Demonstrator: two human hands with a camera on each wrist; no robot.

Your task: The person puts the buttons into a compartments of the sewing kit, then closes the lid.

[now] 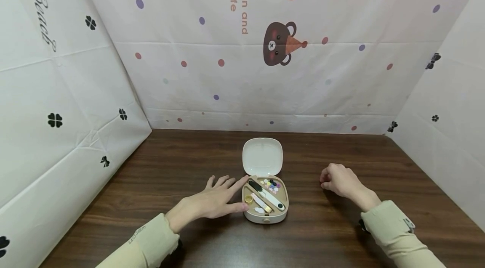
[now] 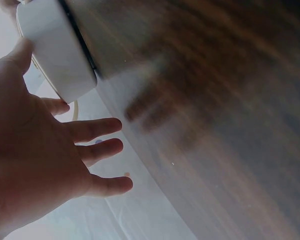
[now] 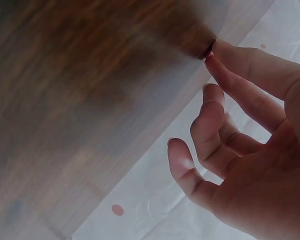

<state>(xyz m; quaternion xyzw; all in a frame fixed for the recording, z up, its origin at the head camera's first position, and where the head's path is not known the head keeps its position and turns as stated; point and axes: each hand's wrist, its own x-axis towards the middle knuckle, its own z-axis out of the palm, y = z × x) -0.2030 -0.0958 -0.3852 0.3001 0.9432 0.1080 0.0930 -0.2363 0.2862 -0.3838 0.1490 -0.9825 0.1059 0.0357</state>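
An open white sewing box (image 1: pixel 266 219) stands mid-table with its lid (image 1: pixel 262 156) tilted back. My left hand (image 1: pixel 212 200) spreads its fingers beside it, index fingertip and thumb at the left rim; the left wrist view shows the thumb against the white box wall (image 2: pixel 60 50). Inside lie white-handled snips with a black tip (image 1: pixel 267 194), a gold thimble (image 1: pixel 248 198), a slim white and yellow piece (image 1: pixel 261 202) and several coloured buttons (image 1: pixel 273 184). Off to the right, my right hand (image 1: pixel 342 181) pinches a tiny red thing (image 3: pixel 209 53) at the tabletop, mostly hidden by thumb and index finger.
The dark wood table (image 1: pixel 303 238) ends at a white patterned cloth (image 1: pixel 235 87) hung behind it. Similar cloth walls stand at the left (image 1: pixel 75 133) and right (image 1: pixel 447 146).
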